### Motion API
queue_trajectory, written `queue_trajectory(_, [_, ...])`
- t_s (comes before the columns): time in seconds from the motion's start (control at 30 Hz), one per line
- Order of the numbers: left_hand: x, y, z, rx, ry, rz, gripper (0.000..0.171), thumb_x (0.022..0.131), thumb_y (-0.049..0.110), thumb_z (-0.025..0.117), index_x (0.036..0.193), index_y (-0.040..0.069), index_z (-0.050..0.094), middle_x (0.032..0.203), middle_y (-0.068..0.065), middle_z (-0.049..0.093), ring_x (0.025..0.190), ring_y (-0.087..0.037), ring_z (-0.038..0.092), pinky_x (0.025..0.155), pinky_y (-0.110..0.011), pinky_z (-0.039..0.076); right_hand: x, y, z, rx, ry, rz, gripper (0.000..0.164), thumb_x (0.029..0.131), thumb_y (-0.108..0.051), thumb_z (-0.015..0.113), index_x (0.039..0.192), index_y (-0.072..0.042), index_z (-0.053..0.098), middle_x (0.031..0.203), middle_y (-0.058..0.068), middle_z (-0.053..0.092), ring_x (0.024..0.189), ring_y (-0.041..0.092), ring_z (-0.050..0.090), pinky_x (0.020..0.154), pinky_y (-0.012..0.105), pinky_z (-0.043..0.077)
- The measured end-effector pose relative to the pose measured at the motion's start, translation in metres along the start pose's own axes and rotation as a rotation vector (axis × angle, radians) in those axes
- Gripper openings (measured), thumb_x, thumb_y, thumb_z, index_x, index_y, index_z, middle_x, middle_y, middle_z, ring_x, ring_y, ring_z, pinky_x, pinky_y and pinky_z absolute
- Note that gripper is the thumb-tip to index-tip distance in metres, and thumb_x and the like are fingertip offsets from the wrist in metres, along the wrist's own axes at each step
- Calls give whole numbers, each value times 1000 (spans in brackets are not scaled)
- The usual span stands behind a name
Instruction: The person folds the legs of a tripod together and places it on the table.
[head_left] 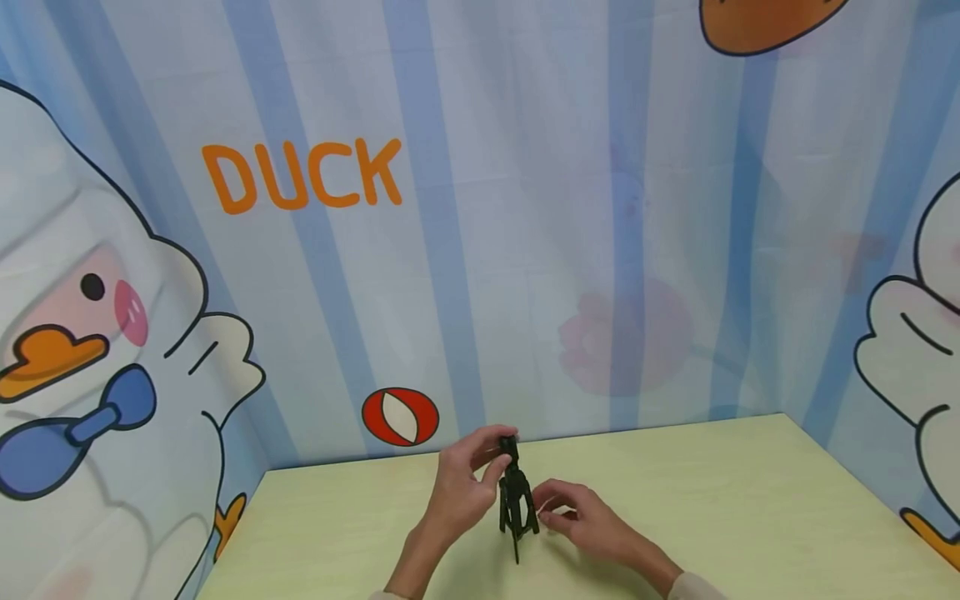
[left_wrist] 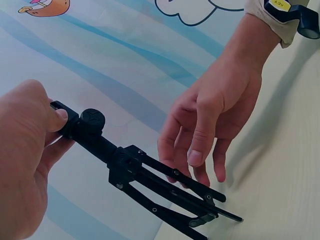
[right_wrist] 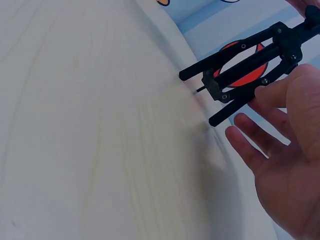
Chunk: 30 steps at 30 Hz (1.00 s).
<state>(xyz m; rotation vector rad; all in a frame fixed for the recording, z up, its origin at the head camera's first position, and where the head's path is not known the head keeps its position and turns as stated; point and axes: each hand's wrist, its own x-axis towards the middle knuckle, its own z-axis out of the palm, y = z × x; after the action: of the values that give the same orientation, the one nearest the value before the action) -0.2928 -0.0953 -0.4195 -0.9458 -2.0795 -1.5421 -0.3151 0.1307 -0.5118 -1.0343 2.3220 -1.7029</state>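
A small black tripod (head_left: pixel 513 480) is held upright over the table, its legs partly spread at the bottom. My left hand (head_left: pixel 462 490) pinches its head between thumb and fingers. A round knob (left_wrist: pixel 93 121) sticks out just below that grip in the left wrist view. My right hand (head_left: pixel 592 523) is beside the legs on the right, fingers loosely bent and apart. Seen from the right wrist, the right thumb (right_wrist: pixel 272 95) overlaps one leg of the tripod, while the other fingers spread below it.
The pale yellow table (head_left: pixel 712 483) extends to both sides of the hands. Behind it hangs a blue striped curtain (head_left: pixel 517 208) printed with ducks, a red ball and lettering. A dark device (left_wrist: pixel 305 20) is worn on the right wrist.
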Motion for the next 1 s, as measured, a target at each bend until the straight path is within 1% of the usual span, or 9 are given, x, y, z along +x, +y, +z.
queue_trajectory(0.07, [0, 0, 0, -10, -13, 4, 45, 91, -19, 66, 126, 10, 69, 120, -5, 72, 110, -26, 72, 96, -35, 58, 1, 0, -1, 32, -45, -19, 21, 103, -1, 60, 123, -2, 68, 118, 18, 68, 109, 32, 67, 87, 31, 60])
queue_trajectory(0.13, [0, -1, -1, -18, -24, 12, 45, 91, -20, 65, 125, 9, 69, 121, -6, 72, 110, -25, 72, 96, -35, 58, 2, 1, -1, 65, -86, -35, 24, 103, 2, 58, 124, -2, 69, 119, 22, 69, 111, 32, 67, 90, 33, 59])
queue_trajectory(0.2, [0, -1, -2, -27, -35, 24, 45, 92, -20, 64, 126, 8, 68, 121, -7, 72, 110, -24, 72, 96, -34, 58, 3, 2, -2, 90, -114, -46, 26, 102, 5, 57, 124, -2, 70, 118, 25, 69, 110, 30, 68, 91, 37, 60])
queue_trajectory(0.3, [0, -2, -2, -34, -55, 41, 43, 93, -20, 62, 126, 5, 67, 122, -8, 72, 111, -24, 72, 96, -35, 58, 3, 2, -3, 123, -145, -39, 25, 103, 5, 56, 122, -2, 70, 116, 26, 70, 108, 26, 69, 90, 40, 61])
queue_trajectory(0.43, [-1, -2, -3, -48, -81, 40, 40, 94, -20, 61, 127, 2, 66, 123, -7, 72, 112, -23, 71, 97, -35, 58, 4, 2, -4, 140, -181, -15, 22, 104, 3, 55, 119, 0, 70, 114, 25, 70, 107, 24, 69, 88, 38, 61])
queue_trajectory(0.53, [-1, 0, -5, -62, -96, 28, 39, 94, -20, 60, 126, 2, 66, 123, -5, 71, 113, -22, 71, 98, -35, 58, 3, 3, -5, 155, -208, 3, 20, 104, 2, 56, 119, 3, 69, 115, 24, 70, 105, 22, 69, 88, 36, 61])
queue_trajectory(0.6, [-1, 1, -5, -72, -105, 17, 39, 95, -19, 60, 126, 3, 67, 122, -5, 71, 113, -22, 71, 98, -35, 57, 3, 3, -6, 162, -226, 5, 19, 103, 2, 57, 118, 6, 68, 115, 26, 69, 104, 22, 69, 88, 35, 61])
queue_trajectory(0.67, [-1, 2, -6, -80, -112, 8, 39, 95, -18, 60, 126, 5, 67, 122, -5, 71, 114, -23, 70, 99, -35, 57, 2, 3, -6, 168, -236, 11, 18, 103, 2, 58, 118, 6, 67, 115, 26, 69, 102, 22, 69, 88, 35, 61])
queue_trajectory(1.0, [-1, 3, -5, -76, -117, 9, 38, 95, -18, 61, 124, 4, 68, 120, -9, 73, 113, -25, 71, 98, -35, 57, 1, 3, -5, 159, -240, -8, 17, 103, 3, 57, 117, 7, 64, 115, 25, 68, 103, 25, 69, 86, 36, 62])
